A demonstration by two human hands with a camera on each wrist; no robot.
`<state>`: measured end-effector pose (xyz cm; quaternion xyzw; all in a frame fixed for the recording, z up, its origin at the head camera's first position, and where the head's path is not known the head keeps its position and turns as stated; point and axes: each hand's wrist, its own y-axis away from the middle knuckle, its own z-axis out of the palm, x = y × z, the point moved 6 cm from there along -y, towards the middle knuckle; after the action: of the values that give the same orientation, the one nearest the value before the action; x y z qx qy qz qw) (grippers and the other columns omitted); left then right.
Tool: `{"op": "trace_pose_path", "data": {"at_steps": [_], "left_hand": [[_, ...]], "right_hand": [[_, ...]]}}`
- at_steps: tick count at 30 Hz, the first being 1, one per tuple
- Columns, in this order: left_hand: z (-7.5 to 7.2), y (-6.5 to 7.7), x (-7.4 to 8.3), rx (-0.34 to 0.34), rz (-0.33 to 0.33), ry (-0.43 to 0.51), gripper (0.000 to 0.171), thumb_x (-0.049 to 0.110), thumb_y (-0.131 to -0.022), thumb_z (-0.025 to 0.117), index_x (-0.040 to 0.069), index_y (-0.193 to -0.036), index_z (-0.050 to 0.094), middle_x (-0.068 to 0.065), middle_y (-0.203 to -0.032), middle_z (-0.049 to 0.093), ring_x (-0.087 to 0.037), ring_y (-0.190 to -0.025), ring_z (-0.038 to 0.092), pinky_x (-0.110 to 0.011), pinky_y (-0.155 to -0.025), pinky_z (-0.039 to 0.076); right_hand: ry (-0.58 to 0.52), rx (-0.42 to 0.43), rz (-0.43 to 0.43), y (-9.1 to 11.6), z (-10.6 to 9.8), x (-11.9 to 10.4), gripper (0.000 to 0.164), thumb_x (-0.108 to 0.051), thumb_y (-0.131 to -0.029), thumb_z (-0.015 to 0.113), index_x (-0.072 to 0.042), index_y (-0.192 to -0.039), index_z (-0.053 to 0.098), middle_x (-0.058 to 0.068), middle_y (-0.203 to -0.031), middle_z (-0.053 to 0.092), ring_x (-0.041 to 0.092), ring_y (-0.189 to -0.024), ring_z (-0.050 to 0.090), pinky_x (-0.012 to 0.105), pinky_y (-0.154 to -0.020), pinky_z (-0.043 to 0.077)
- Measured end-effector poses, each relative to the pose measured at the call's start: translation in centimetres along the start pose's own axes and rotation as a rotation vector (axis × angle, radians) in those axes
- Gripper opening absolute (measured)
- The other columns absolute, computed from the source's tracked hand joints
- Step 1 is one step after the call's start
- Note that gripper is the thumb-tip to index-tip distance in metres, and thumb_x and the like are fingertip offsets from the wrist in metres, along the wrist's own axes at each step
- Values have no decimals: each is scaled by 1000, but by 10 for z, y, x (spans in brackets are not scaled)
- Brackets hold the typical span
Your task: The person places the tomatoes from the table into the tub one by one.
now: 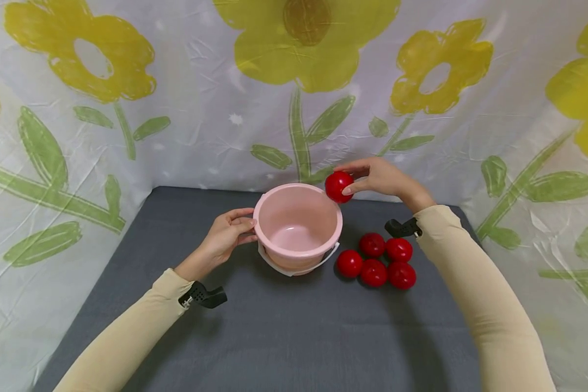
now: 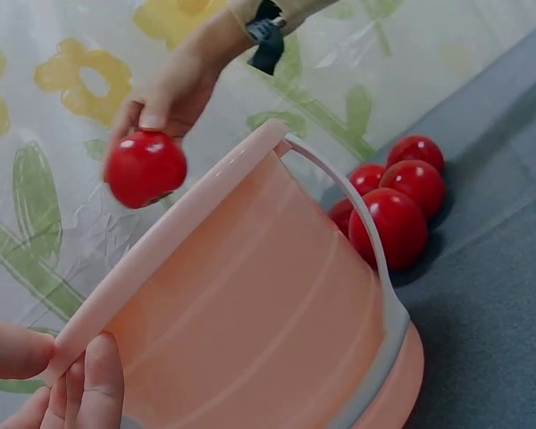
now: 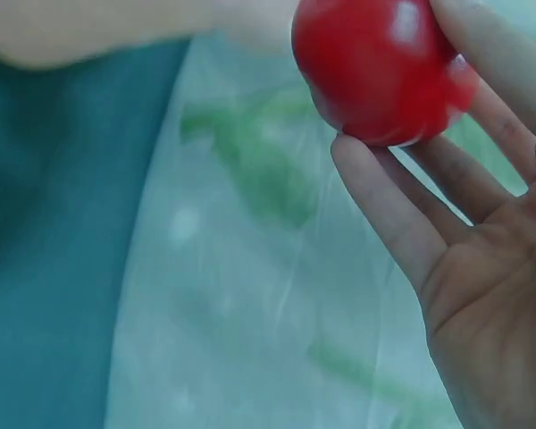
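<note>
A pink bucket with a white handle stands upright on the dark cloth. The left hand pinches its rim at the left side, thumb on one face and fingers on the other in the left wrist view. Just beyond the bucket's far right rim, the right hand holds a glossy red round fruit between thumb and fingertips. From the right wrist, the red fruit shows a smooth, slightly lobed surface. To the right of the bucket lie several similar red fruits, grouped close together.
A dark grey cloth covers the table. Behind it and along both sides hangs a pale curtain printed with yellow flowers. Each wrist carries a black camera mount. Looking into the bucket, I see its bare pink bottom.
</note>
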<state>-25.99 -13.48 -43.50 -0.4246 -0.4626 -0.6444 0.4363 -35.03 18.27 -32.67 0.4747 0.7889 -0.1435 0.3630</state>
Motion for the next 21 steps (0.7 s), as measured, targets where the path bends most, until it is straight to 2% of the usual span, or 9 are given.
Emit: {"op": "trace_pose_path", "data": {"at_steps": [5, 10, 15, 21], "left_hand": [[0, 0, 1, 12, -2, -1, 49, 2, -98, 56, -5, -143, 38, 6, -84, 68, -6, -75, 67, -19, -68, 60], [1, 1, 1, 10, 4, -3, 49, 1, -98, 56, -6, -143, 38, 6, -85, 68, -6, -75, 67, -19, -68, 60], [1, 1, 1, 10, 4, -12, 50, 2, -98, 56, -5, -144, 37, 7, -85, 68, -6, -76, 67, -20, -68, 60], [2, 1, 1, 8, 7, -14, 51, 2, -97, 57, -6, -143, 38, 8, -85, 69, -5, -77, 67, -20, -69, 60]], "right_hand": [[-26, -95, -65, -20, 19, -27, 53, -25, -85, 78, -22, -135, 62, 3, -132, 65, 21, -119, 63, 39, -94, 57], [-26, -183, -105, -39, 40, -45, 49, -24, -84, 79, -22, -132, 64, 2, -125, 69, 20, -113, 65, 36, -93, 58], [-30, -263, -108, -54, 60, -51, 49, -22, -84, 78, -19, -131, 64, 4, -125, 68, 21, -115, 63, 35, -93, 59], [-13, -301, -116, -63, 79, -53, 51, -20, -83, 79, -15, -132, 64, 6, -126, 67, 23, -115, 62, 36, -90, 60]]}}
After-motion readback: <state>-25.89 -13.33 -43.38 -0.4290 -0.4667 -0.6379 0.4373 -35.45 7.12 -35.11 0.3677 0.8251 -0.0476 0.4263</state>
